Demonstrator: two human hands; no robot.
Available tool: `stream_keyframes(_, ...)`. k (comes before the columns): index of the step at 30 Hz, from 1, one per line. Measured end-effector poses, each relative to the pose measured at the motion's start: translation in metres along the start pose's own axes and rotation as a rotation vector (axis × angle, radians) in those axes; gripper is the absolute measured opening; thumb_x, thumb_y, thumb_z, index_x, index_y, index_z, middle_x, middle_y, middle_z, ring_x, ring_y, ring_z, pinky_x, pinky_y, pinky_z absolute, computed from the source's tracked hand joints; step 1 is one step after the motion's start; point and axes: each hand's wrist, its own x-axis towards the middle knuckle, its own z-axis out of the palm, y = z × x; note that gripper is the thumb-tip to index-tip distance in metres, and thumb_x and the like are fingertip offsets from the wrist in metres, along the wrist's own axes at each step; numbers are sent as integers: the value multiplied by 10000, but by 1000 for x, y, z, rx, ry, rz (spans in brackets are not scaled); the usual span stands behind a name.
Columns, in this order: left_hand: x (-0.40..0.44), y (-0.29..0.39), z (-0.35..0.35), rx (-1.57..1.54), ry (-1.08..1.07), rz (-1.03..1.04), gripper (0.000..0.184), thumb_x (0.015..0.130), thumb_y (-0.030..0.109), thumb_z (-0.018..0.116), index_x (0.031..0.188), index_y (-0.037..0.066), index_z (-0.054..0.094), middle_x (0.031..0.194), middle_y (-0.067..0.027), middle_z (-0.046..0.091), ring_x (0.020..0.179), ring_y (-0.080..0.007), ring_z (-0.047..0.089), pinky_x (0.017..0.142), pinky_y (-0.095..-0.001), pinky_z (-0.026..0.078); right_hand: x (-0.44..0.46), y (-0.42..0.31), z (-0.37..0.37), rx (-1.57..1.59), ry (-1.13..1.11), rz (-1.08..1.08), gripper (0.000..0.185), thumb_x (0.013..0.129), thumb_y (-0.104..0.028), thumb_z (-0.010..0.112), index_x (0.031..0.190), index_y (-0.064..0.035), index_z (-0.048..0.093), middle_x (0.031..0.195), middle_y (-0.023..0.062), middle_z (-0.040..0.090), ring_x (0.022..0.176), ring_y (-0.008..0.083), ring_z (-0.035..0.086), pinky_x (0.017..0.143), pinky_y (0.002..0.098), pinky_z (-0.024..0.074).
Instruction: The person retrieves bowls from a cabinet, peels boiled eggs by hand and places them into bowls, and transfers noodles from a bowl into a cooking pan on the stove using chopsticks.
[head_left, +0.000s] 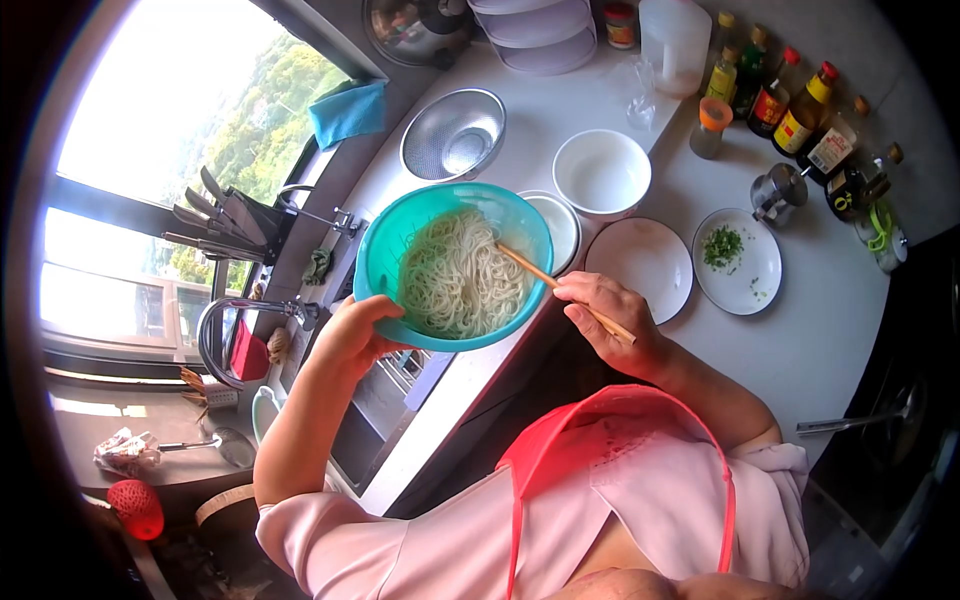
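Observation:
A teal plastic bowl [375, 262] full of pale noodles [465, 275] is tilted toward me over the counter edge by the sink. My left hand [355, 335] grips its near left rim, thumb over the edge. In my right hand [612, 318] are wooden chopsticks [518, 262], their tips in the noodles. Just beyond the teal bowl stand a metal colander [455, 130] and a white bowl [602, 170]. Another white bowl [560, 228] is partly hidden behind the teal rim. A white plate [645, 262] lies beside my right hand.
Chopped green onions [722, 247] lie on a second plate [755, 285] to the right. Sauce bottles [795, 120] line the back right wall, near a metal pot [778, 192]. On the left are a curved faucet [212, 340], the sink [355, 440] and a knife block [250, 220].

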Motion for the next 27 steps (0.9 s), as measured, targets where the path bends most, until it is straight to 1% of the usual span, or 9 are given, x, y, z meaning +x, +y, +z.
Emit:
stream_keyframes(12, 6, 2, -6, 28, -28, 23, 292, 733, 32, 512, 983, -120, 520, 889, -178, 599, 718, -268, 641, 625, -354, 563, -3, 0, 7, 8, 15, 24, 157, 829, -64, 564, 977, -15, 580, 936, 151, 602, 902, 306, 587, 777, 348, 471)
stream_keyframes(18, 6, 7, -5, 66, -15, 35, 316, 736, 30, 506, 1010, -128, 491, 902, -191, 593, 724, -278, 642, 643, -379, 568, -5, -1, 12, 37, 20, 22, 159, 831, -64, 565, 982, -14, 575, 950, 154, 599, 909, 305, 587, 785, 350, 471)
stream_keyframes(20, 8, 9, -7, 63, -48, -3, 388, 719, 11, 506, 1078, -118, 432, 952, -204, 570, 774, -302, 638, 681, -441, 567, -7, -1, 15, 26, 19, 23, 164, 832, -64, 566, 988, -13, 572, 950, 157, 599, 914, 306, 587, 789, 350, 470)
stream_keyframes(27, 7, 15, -2, 93, -38, -2, 385, 720, 15, 508, 1077, -114, 446, 952, -200, 578, 772, -296, 640, 682, -428, 567, -10, 4, 22, 23, 29, 8, 168, 829, -69, 572, 987, -10, 572, 951, 162, 599, 918, 315, 584, 796, 354, 469)
